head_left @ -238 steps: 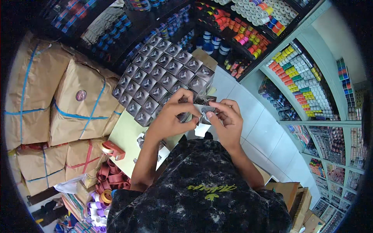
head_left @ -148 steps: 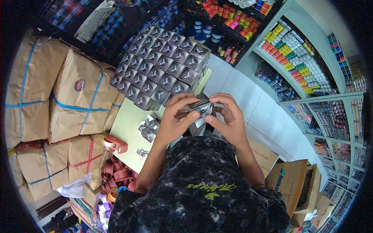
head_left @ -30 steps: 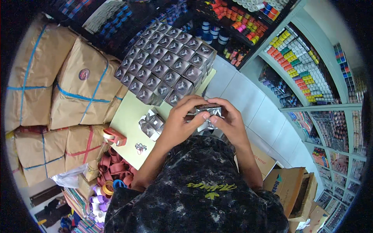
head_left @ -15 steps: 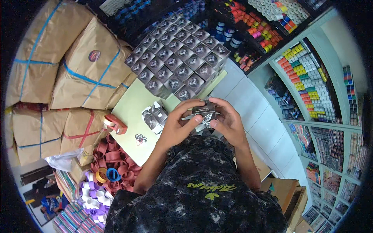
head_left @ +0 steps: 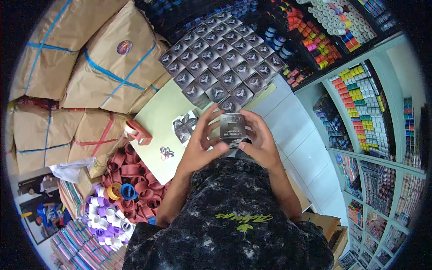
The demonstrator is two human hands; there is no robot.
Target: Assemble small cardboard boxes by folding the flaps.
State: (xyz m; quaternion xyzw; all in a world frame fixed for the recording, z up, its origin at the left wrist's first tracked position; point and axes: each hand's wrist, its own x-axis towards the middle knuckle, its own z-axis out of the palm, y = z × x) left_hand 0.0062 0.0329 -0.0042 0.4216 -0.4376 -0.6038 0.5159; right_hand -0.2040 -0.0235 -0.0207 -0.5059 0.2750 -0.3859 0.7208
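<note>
One small dark grey cardboard carton with pale lettering (head_left: 231, 126), now turned face-up

So here's what's new: half a second ago the carton is tipped away, with fingertips lapping over its top edge. Now the lettered face shows nearly square-on, and the fingers have spread out to the sides. The whole view has swung too, so the big block of stacked grey boxes with round pale emblems (head_left: 218, 66) sits further right, but I don't see any change in the stack itself.

My read: this carton has a proper box shape, so the folding looks well along. There's a shiny creased bit at its lower end, though, and I can't tell if that end is fully closed.

Grip-wise, it's held up between both hands, in front of the dark patterned shirt (head_left: 229, 193). The left hand (head_left: 204, 139) is loosely cupped, thumb at the lower left corner, fingers fanned along that side. The right hand (head_left: 258, 141) mirrors it, thumb at the lower right corner, index finger up by the top. Pretty light hold, I'd say; what the fingertips do behind the carton is hidden.

Left of the hands, a crumpled-looking grey-and-white carton piece (head_left: 183, 128) lies on the pale yellow-green tabletop (head_left: 155, 112).
</note>
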